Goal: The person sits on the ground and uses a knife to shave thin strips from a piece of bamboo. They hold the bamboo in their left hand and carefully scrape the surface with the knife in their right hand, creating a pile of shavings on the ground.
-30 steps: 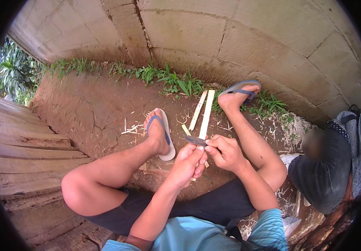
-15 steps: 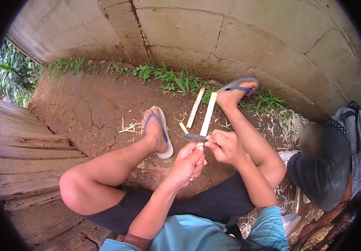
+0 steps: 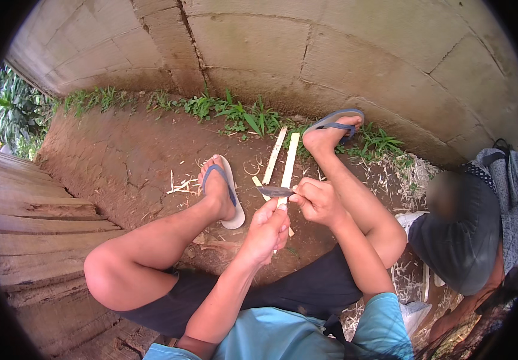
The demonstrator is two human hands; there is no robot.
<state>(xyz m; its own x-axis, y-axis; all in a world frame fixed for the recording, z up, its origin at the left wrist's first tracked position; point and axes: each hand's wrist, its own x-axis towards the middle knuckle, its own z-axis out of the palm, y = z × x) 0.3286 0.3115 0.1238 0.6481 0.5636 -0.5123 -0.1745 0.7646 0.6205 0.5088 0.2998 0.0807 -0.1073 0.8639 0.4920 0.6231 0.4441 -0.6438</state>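
Note:
My left hand (image 3: 266,233) is closed around the near end of a long pale strip of wood or bamboo (image 3: 290,161), which points away from me toward the wall. In my closed right hand (image 3: 318,202) is a knife (image 3: 275,191); its dark blade lies across the strip just beyond my left thumb. The knife's handle is mostly hidden by my fingers. A second pale strip (image 3: 275,155) lies on the ground to the left of the held one, with a shorter yellowish piece (image 3: 260,187) near its lower end.
Thin shavings (image 3: 182,183) lie by my left sandal (image 3: 233,204), more by my right leg. A block wall (image 3: 247,48) edged with green plants (image 3: 244,114) stands ahead. Wooden planks (image 3: 37,216) are at left. Another person in dark trousers (image 3: 457,252) sits close at right.
The knife has moved slightly away from me along the strip, and its blade is now more level. Both hands keep their hold. The whole view has shifted a little.

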